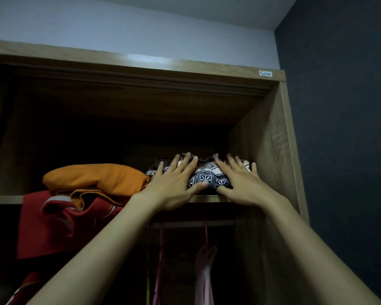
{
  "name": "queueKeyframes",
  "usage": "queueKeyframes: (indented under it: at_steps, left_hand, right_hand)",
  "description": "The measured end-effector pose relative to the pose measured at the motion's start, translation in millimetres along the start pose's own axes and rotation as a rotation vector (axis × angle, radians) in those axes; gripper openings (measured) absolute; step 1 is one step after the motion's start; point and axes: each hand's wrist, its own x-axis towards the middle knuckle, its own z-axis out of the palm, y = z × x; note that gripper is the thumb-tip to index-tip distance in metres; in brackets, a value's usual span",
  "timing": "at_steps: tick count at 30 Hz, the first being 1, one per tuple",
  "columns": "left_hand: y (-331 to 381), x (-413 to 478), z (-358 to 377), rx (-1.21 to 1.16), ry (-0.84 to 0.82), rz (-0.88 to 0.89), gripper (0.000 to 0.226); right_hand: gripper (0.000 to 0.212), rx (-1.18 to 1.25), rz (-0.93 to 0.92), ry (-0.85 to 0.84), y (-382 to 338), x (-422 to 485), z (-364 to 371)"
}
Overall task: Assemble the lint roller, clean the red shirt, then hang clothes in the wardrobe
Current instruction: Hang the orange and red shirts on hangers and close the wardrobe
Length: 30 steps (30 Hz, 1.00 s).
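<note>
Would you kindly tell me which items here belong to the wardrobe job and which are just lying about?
In the job: left hand and right hand, both flat on the patterned folded cloth; top shelf; red garment; hanging rail.

Lying about: orange cloth; brand sticker.

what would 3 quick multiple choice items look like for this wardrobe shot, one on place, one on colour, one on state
1. Where is the patterned folded cloth?
A. on the hanging rail
B. on the upper shelf, right end
C. on the floor

2. What colour is the bundle left of it?
A. orange
B. green
C. white

3. How are the left hand and right hand set?
A. clenched in fists
B. hanging down
C. fingers spread, flat on the cloth

Answers:
1 B, it lies on the shelf beside the wardrobe's right wall.
2 A, the bundle is plainly orange.
3 C, both palms press on it with fingers apart.
</note>
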Motion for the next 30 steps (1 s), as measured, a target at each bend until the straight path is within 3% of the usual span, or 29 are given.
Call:
queueKeyframes:
  at_steps: [11,13,17,20,25,30]
  left_hand:
    - [11,-11,20,0.110,0.117,-0.073,0.066]
    - [10,-18,15,0.147,0.217,-0.030,0.064]
    - [-1,-44,0,0.226,0.569,0.054,0.053]
    - [-29,-69,-10,0.192,0.649,0.085,0.049]
    - [-80,-108,-23,0.180,0.620,0.056,0.052]
    - [-126,-128,-37,0.140,0.421,0.063,0.072]
  right_hand:
    - [0.062,-0.014,0.079,0.048,-4,-17,21]
    - [0.059,0.066,0.080,0.134,-10,-25,21]
    - [0.054,0.263,0.001,0.312,-34,-38,25]
    - [0.055,0.338,-0.095,0.387,-60,-40,31]
    - [0.056,0.490,-0.188,0.437,-109,-37,33]
    - [0.058,0.532,-0.271,0.410,-161,-24,26]
